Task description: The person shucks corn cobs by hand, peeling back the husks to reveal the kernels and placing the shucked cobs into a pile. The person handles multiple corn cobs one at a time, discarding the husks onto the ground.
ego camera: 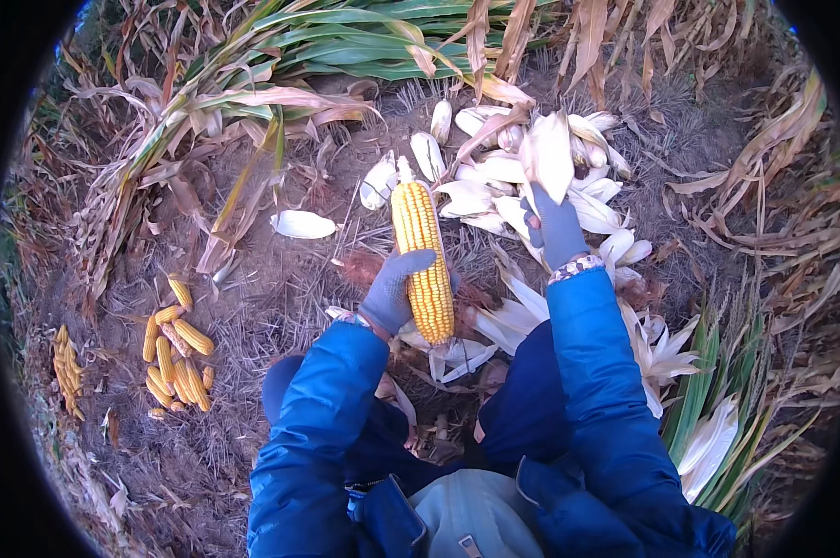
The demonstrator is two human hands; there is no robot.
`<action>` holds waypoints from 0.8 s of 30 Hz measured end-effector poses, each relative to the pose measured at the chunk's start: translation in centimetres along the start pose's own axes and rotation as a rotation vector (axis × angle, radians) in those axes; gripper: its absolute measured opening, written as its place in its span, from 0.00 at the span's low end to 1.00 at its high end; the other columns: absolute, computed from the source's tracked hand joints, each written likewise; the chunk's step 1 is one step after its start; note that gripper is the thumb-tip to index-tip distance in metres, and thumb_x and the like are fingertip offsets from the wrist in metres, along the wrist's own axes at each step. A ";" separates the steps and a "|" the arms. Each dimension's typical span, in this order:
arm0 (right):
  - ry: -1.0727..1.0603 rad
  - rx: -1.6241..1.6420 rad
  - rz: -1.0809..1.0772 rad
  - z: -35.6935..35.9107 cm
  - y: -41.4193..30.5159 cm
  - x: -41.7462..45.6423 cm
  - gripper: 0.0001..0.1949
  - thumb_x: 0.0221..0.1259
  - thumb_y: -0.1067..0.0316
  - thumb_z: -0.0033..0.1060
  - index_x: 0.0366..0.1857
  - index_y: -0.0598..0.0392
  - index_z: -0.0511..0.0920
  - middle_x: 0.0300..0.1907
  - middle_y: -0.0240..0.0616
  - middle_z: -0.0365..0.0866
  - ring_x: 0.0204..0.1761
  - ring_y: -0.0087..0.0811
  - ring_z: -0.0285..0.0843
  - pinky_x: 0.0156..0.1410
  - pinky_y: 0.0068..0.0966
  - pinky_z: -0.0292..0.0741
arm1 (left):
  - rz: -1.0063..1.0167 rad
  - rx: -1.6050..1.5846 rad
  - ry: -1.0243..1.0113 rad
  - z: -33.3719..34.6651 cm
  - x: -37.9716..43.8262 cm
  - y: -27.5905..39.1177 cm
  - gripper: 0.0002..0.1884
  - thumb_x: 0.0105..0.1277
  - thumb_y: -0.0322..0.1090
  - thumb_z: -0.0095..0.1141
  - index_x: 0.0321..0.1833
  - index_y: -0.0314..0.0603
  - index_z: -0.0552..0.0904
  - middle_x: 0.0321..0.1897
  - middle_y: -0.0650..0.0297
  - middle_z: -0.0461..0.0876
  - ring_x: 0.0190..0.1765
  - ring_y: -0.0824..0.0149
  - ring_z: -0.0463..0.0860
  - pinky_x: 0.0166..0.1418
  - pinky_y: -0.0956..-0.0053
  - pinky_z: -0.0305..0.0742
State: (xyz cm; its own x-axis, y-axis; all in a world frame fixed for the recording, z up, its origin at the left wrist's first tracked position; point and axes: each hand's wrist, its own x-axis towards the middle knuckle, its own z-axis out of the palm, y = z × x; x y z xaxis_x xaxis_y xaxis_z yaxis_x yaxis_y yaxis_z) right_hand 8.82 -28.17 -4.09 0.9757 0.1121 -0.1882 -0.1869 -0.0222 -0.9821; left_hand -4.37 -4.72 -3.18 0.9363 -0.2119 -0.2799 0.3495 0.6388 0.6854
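Note:
My left hand (397, 289), in a grey glove, grips a husked ear of yellow corn (423, 237) around its lower half. The ear is tilted slightly, with its pale stub end pointing away from me. In my right hand (558, 227), also gloved, is a pale dry corn husk (548, 155), held by its near end. That hand is over a heap of cream-coloured husks (486, 180), and its fingertips are partly hidden. Loose husk leaves (511, 324) and reddish corn silk (366, 268) lie on the ground around my knees.
Several bare corn ears (176, 349) lie piled on the soil at left, with a smaller pile (67, 370) farther left. One husk (303, 224) lies apart. Cut green-leaved stalks (364, 42) cross the far side; more leaves (702, 376) and dry stalks (755, 188) are at right.

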 end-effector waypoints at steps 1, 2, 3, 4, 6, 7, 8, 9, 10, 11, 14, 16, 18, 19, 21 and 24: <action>0.031 -0.469 -0.093 1.1 0.3 -0.2 0.20 0.58 0.45 0.60 0.34 0.53 0.77 0.22 0.37 0.76 0.19 0.31 0.72 0.25 0.25 0.69 | 0.072 -0.018 0.024 0.1 -0.1 0.7 0.24 0.59 0.42 0.61 0.52 0.32 0.73 0.38 0.53 0.81 0.41 0.57 0.83 0.48 0.62 0.80; -0.059 -0.993 -0.150 1.4 0.6 -1.2 0.33 0.50 0.43 0.67 0.55 0.57 0.73 0.44 0.49 0.80 0.45 0.44 0.81 0.49 0.33 0.77 | 0.097 -0.056 0.054 -0.3 -0.1 1.1 0.24 0.61 0.44 0.60 0.52 0.33 0.73 0.38 0.53 0.81 0.41 0.57 0.83 0.48 0.62 0.80; -0.103 -1.035 -0.171 1.8 0.5 -1.9 0.36 0.49 0.42 0.68 0.58 0.57 0.70 0.50 0.50 0.77 0.51 0.46 0.77 0.54 0.35 0.74 | 0.119 -0.103 0.074 -0.5 0.0 1.3 0.24 0.62 0.46 0.59 0.52 0.34 0.73 0.38 0.53 0.81 0.42 0.57 0.83 0.49 0.63 0.80; -0.147 -1.077 -0.193 2.1 0.5 -2.4 0.39 0.49 0.42 0.68 0.62 0.57 0.67 0.55 0.52 0.74 0.56 0.48 0.74 0.59 0.37 0.71 | 0.140 -0.150 0.095 -0.6 0.1 1.5 0.24 0.64 0.48 0.59 0.53 0.34 0.73 0.38 0.53 0.81 0.42 0.57 0.83 0.49 0.63 0.80; -0.274 -0.923 -0.211 3.4 -0.5 -3.3 0.42 0.50 0.42 0.68 0.65 0.57 0.64 0.62 0.52 0.68 0.61 0.45 0.72 0.62 0.36 0.71 | 0.233 -0.140 0.098 -0.7 0.3 1.8 0.25 0.66 0.51 0.56 0.53 0.35 0.73 0.38 0.54 0.81 0.42 0.58 0.83 0.49 0.64 0.80; -0.460 -0.588 -0.160 3.9 -0.7 -3.7 0.41 0.53 0.40 0.65 0.65 0.58 0.64 0.59 0.50 0.72 0.58 0.39 0.74 0.57 0.32 0.74 | 0.281 -0.136 0.097 -0.8 0.4 1.9 0.25 0.67 0.53 0.55 0.53 0.36 0.73 0.39 0.54 0.81 0.43 0.58 0.83 0.49 0.64 0.80; -0.681 -0.439 -0.033 4.4 -1.2 -4.5 0.39 0.55 0.40 0.63 0.65 0.58 0.64 0.57 0.49 0.73 0.56 0.36 0.75 0.55 0.30 0.75 | 0.276 -0.089 0.058 -1.5 0.5 1.9 0.28 0.68 0.57 0.50 0.55 0.36 0.72 0.42 0.52 0.81 0.44 0.58 0.83 0.49 0.64 0.80; -0.894 -0.279 0.098 5.2 -2.3 -5.7 0.38 0.57 0.41 0.61 0.64 0.59 0.65 0.56 0.47 0.74 0.54 0.32 0.75 0.53 0.28 0.76 | 0.284 -0.122 0.064 -1.3 0.4 2.1 0.27 0.68 0.55 0.52 0.55 0.36 0.72 0.42 0.52 0.81 0.43 0.58 0.83 0.48 0.64 0.81; -0.986 -0.305 0.075 6.1 -2.3 -6.3 0.37 0.58 0.41 0.60 0.63 0.60 0.66 0.54 0.47 0.76 0.54 0.31 0.76 0.52 0.27 0.76 | 0.291 -0.152 0.068 -0.8 0.3 2.3 0.26 0.68 0.54 0.53 0.55 0.37 0.72 0.42 0.52 0.81 0.42 0.58 0.83 0.46 0.64 0.81; -1.077 -0.331 0.051 6.9 -2.2 -6.6 0.36 0.59 0.41 0.59 0.62 0.60 0.67 0.53 0.46 0.77 0.53 0.31 0.76 0.51 0.26 0.77 | 0.298 -0.183 0.071 -0.5 0.2 2.4 0.24 0.68 0.52 0.55 0.54 0.37 0.73 0.43 0.52 0.81 0.42 0.58 0.83 0.45 0.64 0.82; -0.941 -0.140 -0.021 7.2 -1.2 -6.6 0.25 0.58 0.58 0.66 0.55 0.61 0.73 0.46 0.41 0.80 0.46 0.29 0.78 0.45 0.23 0.77 | 0.297 -0.231 0.072 0.3 0.4 2.6 0.29 0.69 0.58 0.48 0.56 0.36 0.72 0.47 0.49 0.81 0.47 0.54 0.82 0.50 0.60 0.80; -0.895 0.012 0.147 7.0 -2.4 -7.1 0.19 0.58 0.66 0.66 0.51 0.61 0.75 0.40 0.39 0.82 0.38 0.25 0.80 0.39 0.20 0.77 | 0.318 -0.241 0.070 0.9 0.2 3.2 0.31 0.69 0.61 0.44 0.55 0.36 0.73 0.45 0.49 0.80 0.49 0.53 0.81 0.52 0.57 0.78; -0.864 0.045 0.137 7.1 -1.4 -6.6 0.19 0.60 0.66 0.64 0.53 0.62 0.74 0.39 0.38 0.82 0.35 0.24 0.80 0.37 0.19 0.77 | 0.325 -0.234 0.089 0.4 0.0 2.9 0.29 0.69 0.60 0.46 0.54 0.38 0.74 0.44 0.52 0.80 0.48 0.56 0.81 0.51 0.60 0.79; -0.847 0.060 0.132 7.1 -1.2 -6.6 0.19 0.61 0.66 0.63 0.54 0.62 0.74 0.38 0.38 0.82 0.33 0.23 0.80 0.36 0.19 0.77 | 0.329 -0.231 0.096 0.1 0.1 2.8 0.28 0.69 0.60 0.47 0.54 0.38 0.74 0.43 0.53 0.80 0.47 0.57 0.81 0.50 0.61 0.79; -0.809 -0.039 0.123 7.3 -2.1 -7.4 0.16 0.61 0.68 0.62 0.50 0.62 0.75 0.35 0.37 0.81 0.30 0.22 0.79 0.33 0.19 0.76 | 0.330 -0.271 0.145 -0.4 0.5 2.5 0.31 0.67 0.63 0.47 0.54 0.38 0.75 0.40 0.53 0.81 0.43 0.58 0.82 0.48 0.63 0.80; -0.769 -0.084 0.099 7.6 -2.5 -7.8 0.12 0.61 0.69 0.61 0.45 0.62 0.78 0.31 0.36 0.81 0.25 0.21 0.78 0.29 0.18 0.74 | 0.349 -0.273 0.217 -0.9 1.2 2.3 0.33 0.65 0.65 0.47 0.52 0.37 0.76 0.34 0.54 0.81 0.36 0.58 0.83 0.44 0.65 0.80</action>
State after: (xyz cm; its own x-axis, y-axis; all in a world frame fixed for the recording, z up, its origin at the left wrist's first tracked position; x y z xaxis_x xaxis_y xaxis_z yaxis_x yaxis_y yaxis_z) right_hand 0.76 -21.45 -0.19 0.5961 0.7621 -0.2528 -0.2295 -0.1401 -0.9632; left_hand -2.48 -2.81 -2.53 0.9573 0.1892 -0.2186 -0.0322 0.8211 0.5699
